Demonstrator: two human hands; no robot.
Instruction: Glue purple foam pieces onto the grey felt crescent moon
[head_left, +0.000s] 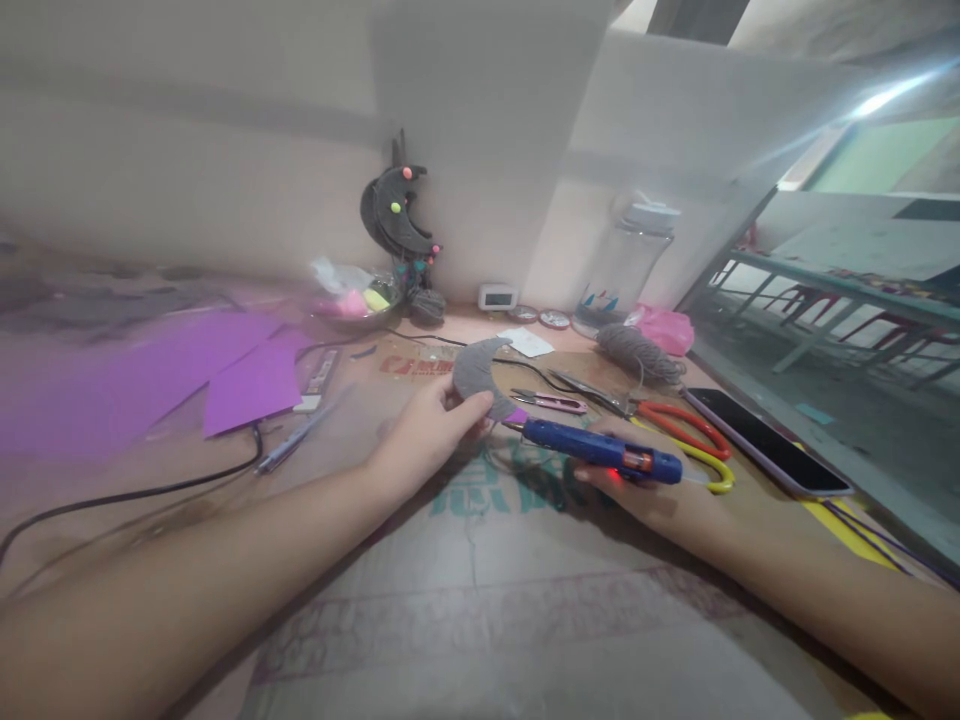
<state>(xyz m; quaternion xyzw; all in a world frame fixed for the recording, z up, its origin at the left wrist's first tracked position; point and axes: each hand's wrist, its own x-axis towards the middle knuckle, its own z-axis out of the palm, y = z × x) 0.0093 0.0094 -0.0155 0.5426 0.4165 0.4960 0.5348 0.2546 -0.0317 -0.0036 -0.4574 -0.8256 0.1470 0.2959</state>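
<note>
My left hand (435, 430) pinches a crescent moon (478, 375) covered in grey yarn, with a bit of purple showing at its lower tip. Lying along my right hand (637, 490) is a blue hot glue gun (585, 445), gripped with a red light glowing on its underside and a clear glue stick at its rear. The gun's nozzle meets or nearly meets the moon's purple tip; I cannot tell which. Pink thread snips (551, 402) and scissors with red and yellow handles (686, 430) lie just beyond the gun.
Purple sheets (255, 385), a pen (289, 445) and a black cable (150, 493) lie at left. A dark crescent ornament (394, 215) stands against the wall. Rightward are a bottle (626, 265), grey yarn (637, 352) and a phone (765, 440) near the table edge.
</note>
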